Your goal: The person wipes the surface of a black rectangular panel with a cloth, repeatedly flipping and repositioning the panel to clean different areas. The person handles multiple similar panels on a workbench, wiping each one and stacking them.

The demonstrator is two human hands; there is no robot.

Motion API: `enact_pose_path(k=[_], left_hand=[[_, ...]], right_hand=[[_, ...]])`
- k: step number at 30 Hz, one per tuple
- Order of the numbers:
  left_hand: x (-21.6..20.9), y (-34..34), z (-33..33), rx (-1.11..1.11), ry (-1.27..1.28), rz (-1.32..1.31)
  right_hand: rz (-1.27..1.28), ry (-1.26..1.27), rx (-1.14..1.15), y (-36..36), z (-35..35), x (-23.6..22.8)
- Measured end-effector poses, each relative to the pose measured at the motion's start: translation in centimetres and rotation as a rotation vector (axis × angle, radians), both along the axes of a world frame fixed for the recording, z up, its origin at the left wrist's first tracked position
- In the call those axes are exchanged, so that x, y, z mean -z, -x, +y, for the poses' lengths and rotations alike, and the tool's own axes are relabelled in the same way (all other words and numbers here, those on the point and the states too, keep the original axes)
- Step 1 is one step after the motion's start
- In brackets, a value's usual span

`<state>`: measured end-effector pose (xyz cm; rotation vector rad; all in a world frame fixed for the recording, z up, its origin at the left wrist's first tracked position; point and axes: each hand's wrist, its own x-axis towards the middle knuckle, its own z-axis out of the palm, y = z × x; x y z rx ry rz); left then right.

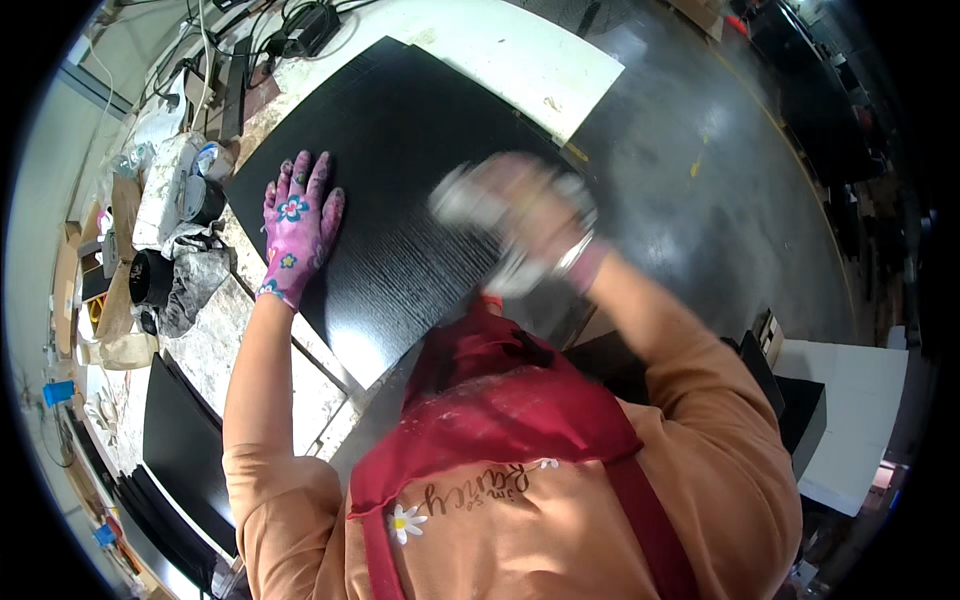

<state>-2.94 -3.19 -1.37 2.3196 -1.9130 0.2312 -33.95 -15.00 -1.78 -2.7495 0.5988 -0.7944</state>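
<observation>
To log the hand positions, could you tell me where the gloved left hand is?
In the head view, the left hand lies flat on the black panel's left edge.

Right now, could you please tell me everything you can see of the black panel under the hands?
The black panel is a large flat board with a fine, wood-like grain and a slight sheen. It lies flat and skewed on a pale, stained workbench, one corner reaching past the bench edge. The left hand, in a pink flowered glove, presses flat on it. The blurred right hand holds a pale cloth-like thing over it.
</observation>
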Motion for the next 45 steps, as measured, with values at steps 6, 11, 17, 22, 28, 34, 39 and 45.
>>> enact_pose_path(k=[6, 11, 17, 22, 28, 34, 39, 45], left_hand=[[0.3, 0.6, -2.6, 0.025, 0.098, 0.020], [-2.0, -0.7, -8.0, 0.030, 0.249, 0.066], [1.4, -2.6, -13.9, -0.154, 0.101, 0.050], [2.2, -1.4, -15.5, -0.117, 0.162, -0.046], [1.1, -1.9, -14.5, -0.138, 0.084, 0.079], [-0.6, -1.4, -15.2, -0.088, 0.266, 0.228], [-1.1, -0.1, -12.0, -0.144, 0.423, 0.611], [-2.2, 2.8, -8.3, 0.036, 0.551, 1.877]], right_hand=[[0.074, -0.203, 0.635, 11.8, -12.4, -2.5], [-0.130, 0.206, -0.305, -3.4, -1.4, -5.5], [0.209, 0.153, -0.116, -1.4, -7.6, -2.4], [0.251, -0.281, 0.426, 7.7, -19.8, -2.1], [0.256, -0.065, -0.502, -0.7, -11.6, -3.9], [-0.055, -0.872, 0.175, -0.9, -26.8, -4.6], [-0.540, -1.583, -0.052, -7.5, -25.4, -6.6], [-0.516, -1.479, -0.607, -13.5, -13.4, -6.9]])
